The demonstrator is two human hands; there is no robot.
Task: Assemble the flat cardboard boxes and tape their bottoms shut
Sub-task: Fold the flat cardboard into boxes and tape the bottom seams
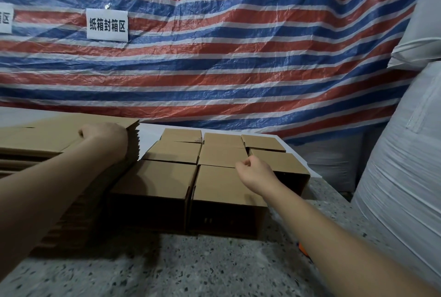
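While several brown corrugated cardboard boxes [188,177] already stand assembled in a tight block on the speckled grey stone counter [191,268], a tall stack of flat brown cardboard blanks [47,137] sits along the counter's left edge, so the job reads as partly done with much left. Assembled block: about seven or eight boxes in three rows, touching one another, closed faces up, running from mid-counter toward its far edge. No tape is visible on the upward faces; whether these are tops or taped bottoms cannot be told from this view. Left hand [105,134] rests on top of the flat stack at its right far corner, fingers curled over the top blank's edge; it appears to be gripping that blank, judged as the pick-up of the next box to be erected. Right hand [254,172] hangs just above the middle and right boxes of the block, fingers loosely curled, thumb near the forefinger; nothing is seen in it, though a small pinched item cannot be ruled out. A small orange object [301,247] shows at the counter's right edge beside the right forearm, mostly hidden; possibly a tape tool, unconfirmed. Behind the counter hangs a red, white and blue striped tarpaulin [238,46] carrying a white paper sign with black characters [107,25]; white wrapped bales [405,153] stand at the right.
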